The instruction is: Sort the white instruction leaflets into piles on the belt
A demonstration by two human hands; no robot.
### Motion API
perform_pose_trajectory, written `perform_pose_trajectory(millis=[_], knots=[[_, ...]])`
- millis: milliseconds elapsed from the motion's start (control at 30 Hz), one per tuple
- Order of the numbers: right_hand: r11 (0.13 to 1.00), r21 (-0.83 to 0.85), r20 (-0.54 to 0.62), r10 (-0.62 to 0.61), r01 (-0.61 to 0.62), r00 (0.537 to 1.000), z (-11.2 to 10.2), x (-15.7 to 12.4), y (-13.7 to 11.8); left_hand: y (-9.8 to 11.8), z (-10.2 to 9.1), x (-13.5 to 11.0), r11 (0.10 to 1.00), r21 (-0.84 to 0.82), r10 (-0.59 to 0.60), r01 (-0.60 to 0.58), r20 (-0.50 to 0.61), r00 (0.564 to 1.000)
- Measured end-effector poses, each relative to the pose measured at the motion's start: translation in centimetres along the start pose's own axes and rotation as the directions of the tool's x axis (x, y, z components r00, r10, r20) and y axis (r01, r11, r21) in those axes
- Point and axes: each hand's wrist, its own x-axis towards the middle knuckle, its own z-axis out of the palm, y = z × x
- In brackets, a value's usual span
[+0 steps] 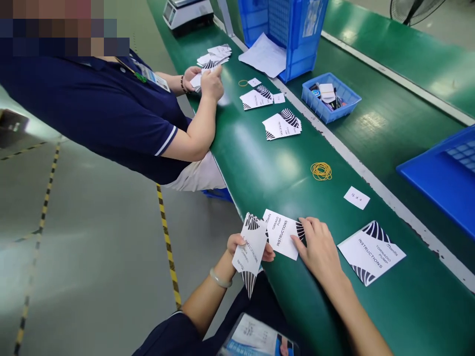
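Observation:
My left hand (236, 245) grips a white instruction booklet (251, 247) with black stripes at its ends, held tilted near the table edge. Whether several booklets are stacked in that grip I cannot tell. A second instruction booklet (282, 233) lies just beyond it, printed side up, its left edge meeting the held one. On its striped right end rest the thumb and fingertips of my right hand (319, 249), grasping that edge. Further right, another booklet (371, 253) lies on the green table (315, 306).
A small handwritten card (356, 198) and yellow rubber bands (321, 171) lie ahead. Farther along are booklet piles (282, 123), a blue basket (331, 98) of small items, blue crates (301, 39) and a scale (188, 14). At left, a co-worker's hands (208, 83) hold booklets.

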Motion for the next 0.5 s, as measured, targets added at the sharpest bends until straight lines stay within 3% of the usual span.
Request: perform_pose_trajectory(millis=[167,267,367,500], knots=[[0.994,-0.108,0.049,0.018,-0.013,0.999,0.7,-0.4,-0.8,0.2,0.1,0.2,1.000,0.021,0.000,0.001,-0.005,1.000],[0.996,-0.057,0.064,0.065,-0.062,0.996,1.0,-1.3,-1.2,0.2,0.8,0.1,0.998,0.030,0.047,-0.047,-0.024,0.999],[0.969,0.187,0.055,0.156,-0.164,0.986,0.5,-3.4,-0.6,0.1,2.5,0.0,0.996,0.048,0.083,-0.081,-0.032,0.996],[0.732,0.589,0.035,0.400,-0.343,0.916,-1.8,-8.5,1.5,-0.4,5.9,1.0,0.992,0.041,0.119,-0.119,0.003,0.993]])
